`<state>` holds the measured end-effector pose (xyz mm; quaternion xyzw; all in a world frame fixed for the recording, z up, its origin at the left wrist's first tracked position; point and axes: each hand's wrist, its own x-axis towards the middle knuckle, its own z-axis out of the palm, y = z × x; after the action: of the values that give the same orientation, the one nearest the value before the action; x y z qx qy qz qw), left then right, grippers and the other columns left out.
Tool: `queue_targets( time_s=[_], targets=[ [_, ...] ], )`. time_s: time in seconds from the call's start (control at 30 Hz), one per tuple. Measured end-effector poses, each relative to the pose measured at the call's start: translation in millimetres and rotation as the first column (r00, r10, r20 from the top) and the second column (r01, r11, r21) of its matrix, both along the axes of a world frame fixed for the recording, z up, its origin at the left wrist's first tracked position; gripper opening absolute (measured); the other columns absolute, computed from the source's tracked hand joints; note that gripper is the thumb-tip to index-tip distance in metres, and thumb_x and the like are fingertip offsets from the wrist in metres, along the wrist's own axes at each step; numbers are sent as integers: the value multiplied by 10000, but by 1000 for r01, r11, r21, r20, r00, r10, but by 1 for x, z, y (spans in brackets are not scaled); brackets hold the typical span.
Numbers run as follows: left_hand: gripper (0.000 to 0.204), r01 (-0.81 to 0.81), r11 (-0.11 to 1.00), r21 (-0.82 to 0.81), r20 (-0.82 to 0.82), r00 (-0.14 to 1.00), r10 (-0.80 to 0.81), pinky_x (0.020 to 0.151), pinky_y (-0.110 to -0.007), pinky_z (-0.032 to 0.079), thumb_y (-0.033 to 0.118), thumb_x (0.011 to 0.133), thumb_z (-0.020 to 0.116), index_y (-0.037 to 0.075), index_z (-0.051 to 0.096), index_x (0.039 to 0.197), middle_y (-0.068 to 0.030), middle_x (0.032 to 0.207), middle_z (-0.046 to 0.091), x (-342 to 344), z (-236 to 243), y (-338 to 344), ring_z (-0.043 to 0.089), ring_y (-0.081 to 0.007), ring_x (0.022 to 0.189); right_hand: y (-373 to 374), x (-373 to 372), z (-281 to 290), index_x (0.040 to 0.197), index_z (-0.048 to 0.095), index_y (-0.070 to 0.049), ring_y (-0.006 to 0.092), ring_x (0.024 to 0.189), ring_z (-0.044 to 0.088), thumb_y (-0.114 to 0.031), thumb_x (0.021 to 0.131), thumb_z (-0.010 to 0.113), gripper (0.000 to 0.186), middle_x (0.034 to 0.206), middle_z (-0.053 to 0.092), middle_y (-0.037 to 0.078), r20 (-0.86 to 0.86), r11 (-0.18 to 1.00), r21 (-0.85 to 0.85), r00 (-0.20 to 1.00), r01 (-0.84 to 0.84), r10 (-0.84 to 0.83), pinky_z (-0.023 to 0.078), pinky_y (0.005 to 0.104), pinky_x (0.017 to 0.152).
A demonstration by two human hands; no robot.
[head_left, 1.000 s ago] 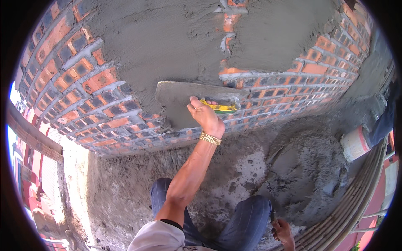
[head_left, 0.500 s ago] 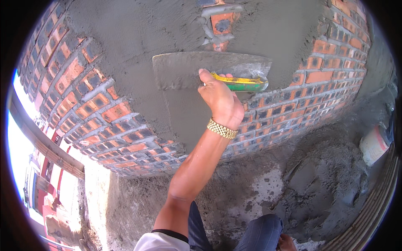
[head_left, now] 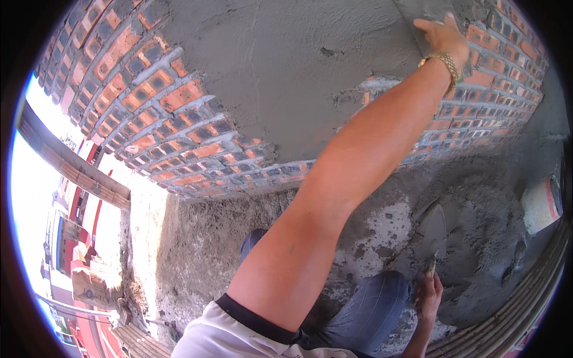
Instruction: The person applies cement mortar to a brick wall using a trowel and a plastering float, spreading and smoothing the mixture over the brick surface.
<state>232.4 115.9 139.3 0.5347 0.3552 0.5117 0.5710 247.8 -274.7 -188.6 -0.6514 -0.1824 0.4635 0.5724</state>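
My left hand (head_left: 446,40), with a gold watch (head_left: 440,61) at the wrist, is stretched out to the upper right against the wall. It grips a plastering trowel, whose grey steel blade (head_left: 422,11) lies on the wet mortar coat (head_left: 286,65); the hand and the picture's edge hide its handle. Low on the right, my right hand (head_left: 427,294) is closed round the handle of a pointed brick trowel (head_left: 434,232). That blade rests at the near edge of a heap of wet mortar (head_left: 483,232) on the ground.
Bare red and dark bricks (head_left: 140,92) border the mortar coat on the left and below. A white bag or bucket (head_left: 540,206) with a red stripe stands beyond the heap. Bamboo poles (head_left: 507,304) run along the right rim. My jeans-clad knee (head_left: 376,307) is beside the heap.
My left hand has swept up and right with the plastering trowel, which has turned steeper. My right hand has come further into view, holding the brick trowel at the mortar. The view has shifted.
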Motion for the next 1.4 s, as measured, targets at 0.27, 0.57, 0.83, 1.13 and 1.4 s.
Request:
queue_targets(
  time_s=[0.27,0.57,0.83,1.13,1.4],
  targets=[
    [741,551,663,-507,-159,696,-700,686,-345,498,647,959,523,-43,456,1224,-64,920,583,18,-404,-185,558,-135,766,-17,-6,-33,1207,593,-32,108,675,558,-358,1036,525,374,842,575,17,-38,885,181,902,429,-429,466,277,579],
    [339,746,283,-603,267,523,-809,834,-302,534,305,1037,572,35,527,1237,-66,1080,646,-38,-470,-329,630,-143,1003,-58,-12,-157,1392,482,-6,244,1100,580,-250,1029,568,446,1253,589,184,302,819,1,781,574,-547,467,362,906],
    [594,830,489,-268,-789,102,-605,380,-236,359,659,985,416,81,506,886,45,542,449,-46,-459,-214,445,-73,437,-163,3,-118,1132,602,12,156,690,639,-293,968,662,351,859,665,88,-391,793,-320,690,518,-609,524,296,624],
    [649,776,553,-302,-952,-219,-212,619,-470,528,561,1046,348,-25,613,960,-207,727,664,-40,-499,-145,678,-361,695,-180,-12,-116,1063,603,-61,253,667,664,-353,994,591,301,779,676,130,454,857,-479,783,-187,425,503,387,517],
    [704,842,483,-242,-932,-63,-357,726,-526,500,586,1023,407,-75,618,904,-304,822,658,-16,-467,-156,648,-468,794,-93,50,-202,1187,533,-38,266,707,697,-332,995,558,352,892,712,153,827,840,-492,177,-230,533,566,400,534]
  ],
)
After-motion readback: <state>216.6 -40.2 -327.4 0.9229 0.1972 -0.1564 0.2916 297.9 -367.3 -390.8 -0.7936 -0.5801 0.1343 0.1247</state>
